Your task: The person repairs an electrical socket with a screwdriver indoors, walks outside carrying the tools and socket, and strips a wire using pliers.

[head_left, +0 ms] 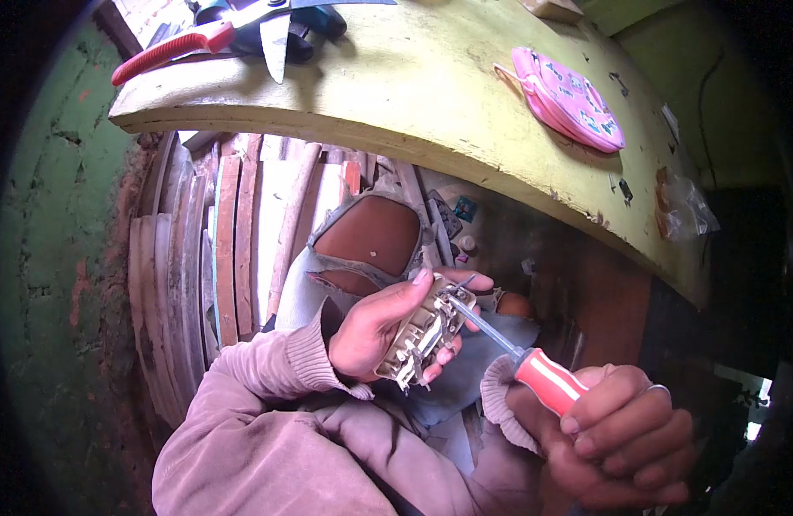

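Observation:
My left hand (381, 331) is wrapped round a cream plastic part (422, 337) with open compartments and metal pieces inside, held tilted above my lap. My right hand (624, 434) grips the red and white handle of a screwdriver (547, 378). The screwdriver's metal shaft points up and to the left, and its tip meets the upper end of the cream part, near a small dark metal piece. Whether the tip sits in a screw is too small to tell.
Above my hands runs a yellow-green tabletop (396, 112). It bears red-handled scissors (177, 52), a pink pouch (573, 99) and a clear plastic bag (685, 206). Wooden planks (233, 249) stand by the green wall (52, 258) on the left.

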### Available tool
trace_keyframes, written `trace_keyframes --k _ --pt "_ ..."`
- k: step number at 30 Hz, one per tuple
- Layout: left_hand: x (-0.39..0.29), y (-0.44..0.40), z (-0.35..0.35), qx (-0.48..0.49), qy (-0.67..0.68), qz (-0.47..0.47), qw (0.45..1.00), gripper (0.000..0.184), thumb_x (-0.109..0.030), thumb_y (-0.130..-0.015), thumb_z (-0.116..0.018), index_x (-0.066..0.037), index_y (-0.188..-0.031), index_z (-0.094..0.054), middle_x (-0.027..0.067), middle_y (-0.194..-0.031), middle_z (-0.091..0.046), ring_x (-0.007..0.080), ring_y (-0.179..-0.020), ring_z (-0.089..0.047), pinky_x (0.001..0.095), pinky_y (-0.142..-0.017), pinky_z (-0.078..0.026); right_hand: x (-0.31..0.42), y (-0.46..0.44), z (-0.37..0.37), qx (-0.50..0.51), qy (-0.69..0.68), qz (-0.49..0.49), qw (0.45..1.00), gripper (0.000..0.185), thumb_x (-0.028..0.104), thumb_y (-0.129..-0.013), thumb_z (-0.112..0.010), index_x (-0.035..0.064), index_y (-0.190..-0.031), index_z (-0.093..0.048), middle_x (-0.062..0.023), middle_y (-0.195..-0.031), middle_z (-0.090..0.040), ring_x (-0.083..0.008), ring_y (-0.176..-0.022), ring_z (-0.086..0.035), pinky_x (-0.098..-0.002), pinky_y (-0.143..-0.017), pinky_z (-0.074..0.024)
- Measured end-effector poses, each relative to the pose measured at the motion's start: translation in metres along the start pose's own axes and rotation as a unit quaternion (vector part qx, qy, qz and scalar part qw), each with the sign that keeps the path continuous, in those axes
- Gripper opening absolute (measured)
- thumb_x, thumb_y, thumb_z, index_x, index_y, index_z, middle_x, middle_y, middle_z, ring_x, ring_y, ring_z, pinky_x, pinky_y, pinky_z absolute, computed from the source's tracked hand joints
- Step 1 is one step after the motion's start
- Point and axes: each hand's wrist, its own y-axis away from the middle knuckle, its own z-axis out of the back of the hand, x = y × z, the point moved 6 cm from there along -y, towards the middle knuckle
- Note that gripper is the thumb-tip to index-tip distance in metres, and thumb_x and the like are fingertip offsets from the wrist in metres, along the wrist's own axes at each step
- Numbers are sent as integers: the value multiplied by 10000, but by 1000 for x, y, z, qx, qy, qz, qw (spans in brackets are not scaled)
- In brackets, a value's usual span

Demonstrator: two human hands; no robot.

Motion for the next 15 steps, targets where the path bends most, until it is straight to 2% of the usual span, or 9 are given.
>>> trace_keyframes --k 2,6,8,10,15 --pt "-1 -2 1 -5 -29 -23 999 655 -499 -1054 -290 16 -1457 -333 161 -1162 -577 190 -858 -626 313 -633 -573 -2 3 3 -3 18 -16 1000 414 471 -1054 -343 137 -821 -416 8 -742 -407 -147 -543 -429 -333 -421 -440" --pt "-1 -6 5 -20 -35 -39 998 659 -504 -1053 -292 22 -1448 -339 151 -1153 -583 180 -845 -621 298 -620 -566 -11 6 4 -37 12 25 999 419 469 -1056 -333 140 -811 -416 9 -722 -398 -148 -517 -417 -318 -396 -422" --pt "-3 -7 7 -45 -37 -44 997 635 -475 -1065 -286 15 -1465 -346 87 -1099 -606 139 -769 -631 274 -584 -568 -13 8 1 -49 10 39 998 422 472 -1056 -329 140 -811 -415 6 -715 -395 -148 -511 -414 -313 -389 -416" --pt "-3 -7 9 -50 -40 -48 997 629 -470 -1067 -286 14 -1462 -350 86 -1100 -605 135 -765 -628 272 -581 -565 -14 10 1 -77 27 31 996 429 475 -1059 -309 139 -817 -424 2 -707 -398 -146 -510 -412 -308 -383 -409" --pt "-5 -9 13 -64 -60 -60 994 613 -464 -1069 -292 7 -1455 -360 82 -1097 -603 120 -753 -619 263 -571 -557 -16 12 -3 -41 43 14 998 449 483 -1059 -292 127 -822 -429 -6 -702 -401 -149 -507 -418 -313 -376 -401"
